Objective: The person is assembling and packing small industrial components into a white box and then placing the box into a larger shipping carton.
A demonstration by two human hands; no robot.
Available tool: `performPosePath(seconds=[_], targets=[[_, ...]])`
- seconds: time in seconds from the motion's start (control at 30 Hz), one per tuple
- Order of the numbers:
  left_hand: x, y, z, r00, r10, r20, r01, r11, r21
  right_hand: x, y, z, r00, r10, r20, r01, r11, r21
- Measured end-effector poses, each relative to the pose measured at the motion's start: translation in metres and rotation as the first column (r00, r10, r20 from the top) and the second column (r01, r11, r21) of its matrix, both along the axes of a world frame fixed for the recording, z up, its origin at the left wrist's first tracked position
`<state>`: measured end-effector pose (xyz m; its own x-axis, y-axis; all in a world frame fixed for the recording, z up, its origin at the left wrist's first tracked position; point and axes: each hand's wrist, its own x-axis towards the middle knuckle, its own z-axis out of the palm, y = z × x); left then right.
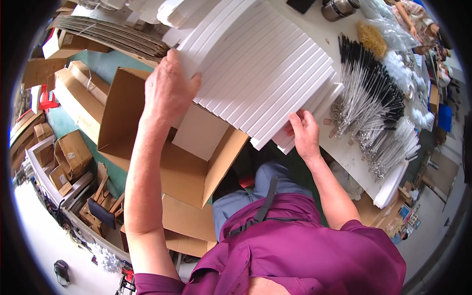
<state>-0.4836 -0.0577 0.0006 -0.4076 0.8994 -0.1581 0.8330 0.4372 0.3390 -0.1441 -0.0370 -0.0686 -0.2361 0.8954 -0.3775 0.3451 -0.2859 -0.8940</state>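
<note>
A row of several slim white boxes (260,64) stands pressed together in front of me, partly overhanging the worktable's edge. My left hand (169,88) grips the left end of the row, its thumb along the near side and its fingers partly hidden behind. At the near right end, my right hand (305,133) has its fingers curled against the boxes' edges. Below the left part of the row, an open brown cardboard carton (184,169) holds a white flat piece (200,132), seen through its opening.
Bundles of thin wire-handled brushes (373,103) with black and white bristles lie on the white table (349,160) at the right. A metal flask (339,8) stands at the back. Flattened cardboard (110,34) is stacked far left, with more cartons (78,98) on the green floor. Other people sit far right.
</note>
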Motion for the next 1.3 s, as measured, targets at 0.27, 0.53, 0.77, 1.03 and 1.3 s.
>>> performPosePath(seconds=[0.27, 0.53, 0.77, 1.03, 1.3], targets=[[-0.003, 0.007, -0.007, 0.999, -0.025, -0.035, 0.026, 0.999, 0.039, -0.019, 0.018, 0.010, 0.974, 0.001, 0.225, -0.006, 1.000, 0.024], [0.004, -0.012, 0.007, 0.997, 0.063, 0.049, -0.070, 0.982, 0.173, -0.038, 0.027, 0.012, 0.891, -0.015, 0.454, -0.010, 0.999, 0.054], [0.018, -0.046, 0.014, 0.985, 0.093, 0.149, -0.130, 0.955, 0.266, -0.032, 0.034, -0.007, 0.926, -0.024, 0.378, 0.022, 1.000, 0.010], [0.054, -0.069, 0.009, 0.982, -0.022, 0.186, -0.029, 0.963, 0.268, -0.040, 0.032, 0.002, 0.937, -0.038, 0.348, 0.039, 0.999, 0.003], [0.081, -0.063, -0.001, 0.983, -0.080, 0.167, 0.043, 0.977, 0.210, -0.029, 0.032, -0.011, 0.921, -0.088, 0.379, 0.072, 0.996, 0.056]])
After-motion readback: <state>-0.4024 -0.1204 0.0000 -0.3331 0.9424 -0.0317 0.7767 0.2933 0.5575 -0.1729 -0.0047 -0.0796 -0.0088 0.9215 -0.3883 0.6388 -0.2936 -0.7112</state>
